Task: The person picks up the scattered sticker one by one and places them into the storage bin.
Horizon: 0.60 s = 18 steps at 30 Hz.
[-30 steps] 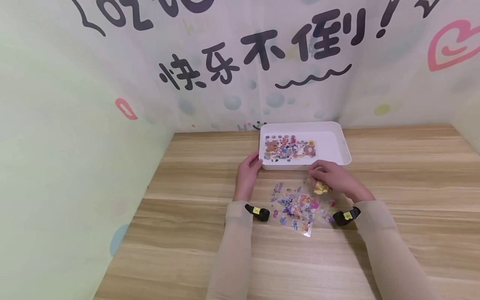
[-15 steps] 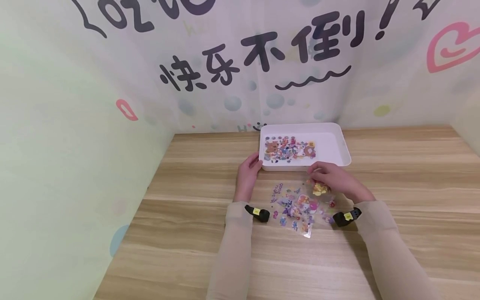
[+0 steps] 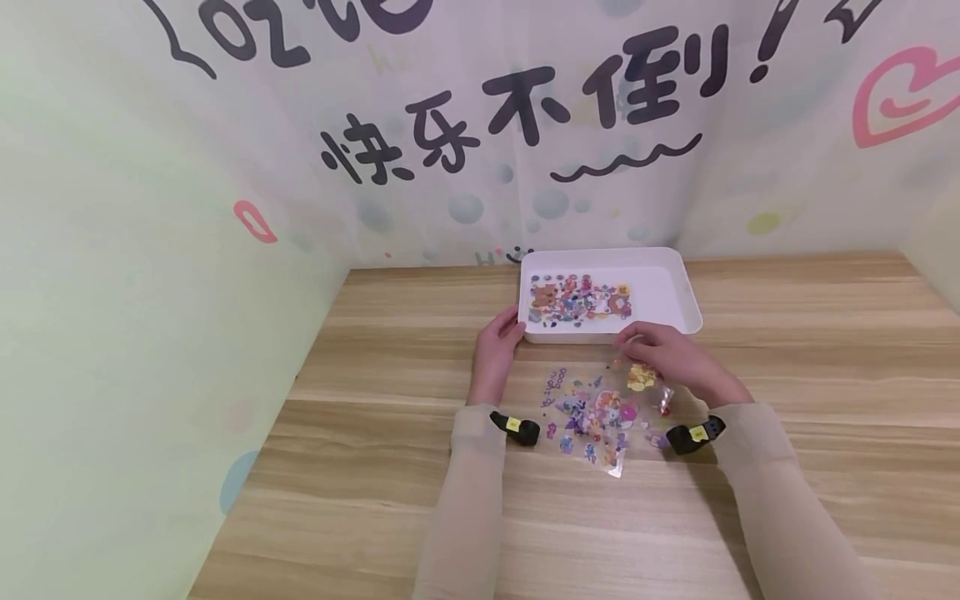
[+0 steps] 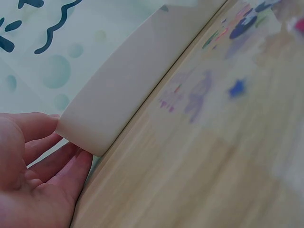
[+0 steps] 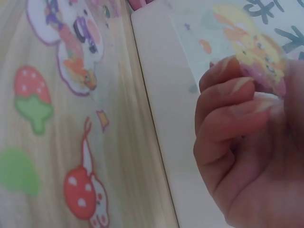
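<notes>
Right hand [image 3: 675, 358] pinches a clear sticker sheet [image 5: 247, 42] by its edge, lifted just off the tabletop [image 3: 375, 467] beside the white tray [image 3: 686, 287]. Left hand [image 3: 495, 346], fingers relaxed, steadies the tray's near corner. Judging by this, the pick-up is underway; next comes a clean lift over the tray rim.

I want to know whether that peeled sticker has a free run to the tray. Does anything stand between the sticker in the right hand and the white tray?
Nothing visible does. The right hand pinches the sticker just in front of the white tray's near wall.
</notes>
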Each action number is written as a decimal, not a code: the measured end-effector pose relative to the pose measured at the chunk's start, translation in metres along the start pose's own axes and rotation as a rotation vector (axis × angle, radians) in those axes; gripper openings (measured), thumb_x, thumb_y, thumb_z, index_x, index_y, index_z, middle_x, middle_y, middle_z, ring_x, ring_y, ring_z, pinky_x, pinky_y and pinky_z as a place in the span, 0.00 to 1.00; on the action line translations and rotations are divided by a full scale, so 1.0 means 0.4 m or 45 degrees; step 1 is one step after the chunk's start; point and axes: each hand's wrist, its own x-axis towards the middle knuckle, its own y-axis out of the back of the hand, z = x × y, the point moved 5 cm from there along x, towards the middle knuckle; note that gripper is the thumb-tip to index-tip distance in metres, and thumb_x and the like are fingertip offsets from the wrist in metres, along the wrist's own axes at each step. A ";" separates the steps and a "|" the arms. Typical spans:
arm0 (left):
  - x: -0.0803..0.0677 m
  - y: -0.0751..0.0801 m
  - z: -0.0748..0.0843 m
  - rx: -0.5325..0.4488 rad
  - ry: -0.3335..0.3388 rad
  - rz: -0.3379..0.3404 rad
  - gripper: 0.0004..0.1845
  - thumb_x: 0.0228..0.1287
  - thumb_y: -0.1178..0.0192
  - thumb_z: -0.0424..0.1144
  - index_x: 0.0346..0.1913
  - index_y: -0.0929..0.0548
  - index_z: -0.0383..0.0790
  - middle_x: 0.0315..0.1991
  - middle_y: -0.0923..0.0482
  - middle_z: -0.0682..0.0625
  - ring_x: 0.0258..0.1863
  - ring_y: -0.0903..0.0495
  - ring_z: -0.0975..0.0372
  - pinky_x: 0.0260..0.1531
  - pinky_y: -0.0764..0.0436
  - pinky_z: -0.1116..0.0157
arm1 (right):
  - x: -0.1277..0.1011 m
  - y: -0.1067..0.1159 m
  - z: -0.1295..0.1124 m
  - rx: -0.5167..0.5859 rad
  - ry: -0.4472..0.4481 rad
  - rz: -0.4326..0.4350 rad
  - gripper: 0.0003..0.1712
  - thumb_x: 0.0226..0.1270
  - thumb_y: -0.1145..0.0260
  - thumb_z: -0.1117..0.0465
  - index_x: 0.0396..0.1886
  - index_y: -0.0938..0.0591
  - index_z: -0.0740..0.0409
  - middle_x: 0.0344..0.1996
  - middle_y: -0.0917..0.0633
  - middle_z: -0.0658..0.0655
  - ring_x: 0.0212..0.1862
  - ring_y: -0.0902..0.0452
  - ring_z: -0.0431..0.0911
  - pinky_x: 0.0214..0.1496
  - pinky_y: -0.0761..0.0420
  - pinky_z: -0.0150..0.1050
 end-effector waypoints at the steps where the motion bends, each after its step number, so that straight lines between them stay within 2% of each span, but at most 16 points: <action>1: 0.000 0.000 0.000 -0.004 0.000 -0.001 0.19 0.63 0.46 0.42 0.58 0.28 0.53 0.56 0.29 0.56 0.52 0.30 0.69 0.50 0.28 0.72 | -0.001 0.001 -0.001 0.013 -0.004 0.000 0.16 0.66 0.47 0.53 0.46 0.25 0.59 0.27 0.25 0.59 0.20 0.35 0.43 0.18 0.29 0.35; 7: -0.004 0.000 0.001 -0.006 -0.006 -0.010 0.20 0.62 0.46 0.44 0.58 0.28 0.53 0.57 0.30 0.55 0.52 0.30 0.70 0.50 0.28 0.72 | -0.003 0.008 -0.001 0.072 -0.024 0.017 0.20 0.65 0.46 0.49 0.47 0.26 0.60 0.34 0.23 0.59 0.28 0.30 0.46 0.27 0.27 0.35; 14: -0.006 0.000 0.005 -0.004 -0.013 -0.012 0.20 0.62 0.45 0.44 0.58 0.28 0.53 0.57 0.30 0.54 0.52 0.30 0.69 0.50 0.28 0.72 | -0.002 0.012 0.006 0.102 -0.056 0.041 0.23 0.63 0.45 0.45 0.47 0.26 0.60 0.26 0.25 0.57 0.22 0.33 0.44 0.18 0.30 0.36; 18: -0.006 0.000 0.005 -0.024 -0.017 -0.018 0.21 0.61 0.45 0.43 0.58 0.28 0.52 0.57 0.30 0.53 0.53 0.30 0.68 0.50 0.28 0.71 | -0.003 0.017 0.004 0.116 -0.046 0.073 0.23 0.64 0.46 0.45 0.46 0.26 0.59 0.30 0.24 0.58 0.25 0.32 0.45 0.21 0.28 0.36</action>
